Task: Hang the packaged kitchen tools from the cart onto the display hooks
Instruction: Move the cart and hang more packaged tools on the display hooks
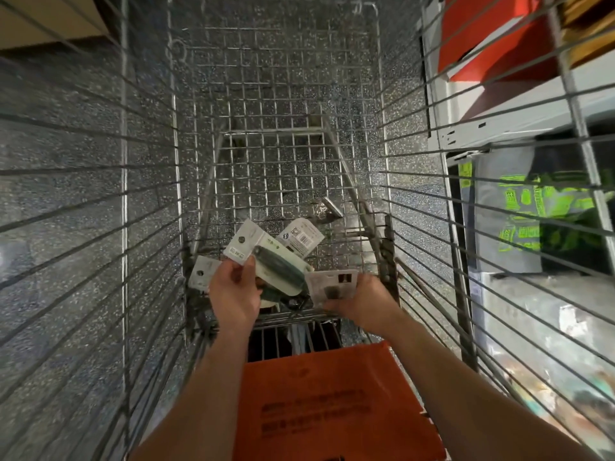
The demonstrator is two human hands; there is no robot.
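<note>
I look down into a wire shopping cart. Both arms reach to its near end. My left hand grips a white-carded packaged tool with a dark green handle lying across it. My right hand holds a small grey card package by its lower edge. Another white card with a barcode lies behind them, and one more card peeks out left of my left hand. No display hooks are in view.
An orange flap covers the cart's child seat between my forearms. A small metal piece lies on the cart floor. Shelving with red boxes and green-printed packs stands to the right. Speckled floor lies to the left.
</note>
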